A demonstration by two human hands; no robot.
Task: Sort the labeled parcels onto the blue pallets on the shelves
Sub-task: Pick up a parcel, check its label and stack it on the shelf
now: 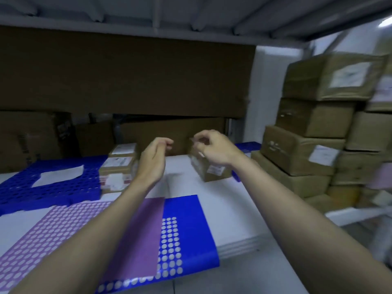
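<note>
My right hand (214, 148) hovers with curled fingers at the top of a small brown labeled parcel (212, 171), which sits tilted on the white shelf surface (237, 209). Blur hides whether the fingers pinch its wrapping. My left hand (153, 161) is raised beside it, fingers loosely curled and holding nothing. Small labeled parcels (117, 166) are stacked at the edge of a blue perforated pallet (31, 194) on the left. Another blue pallet (191, 234) lies near me under my forearms. A third blue pallet (249, 145) shows behind my right wrist.
A purple sheet (137, 234) covers part of the near pallet. A white paper (60, 176) lies on the left pallet. Large brown cartons (307, 145) are stacked high on the right. Brown cardboard (127, 71) lines the back, and the shelf above (148, 9) hangs low.
</note>
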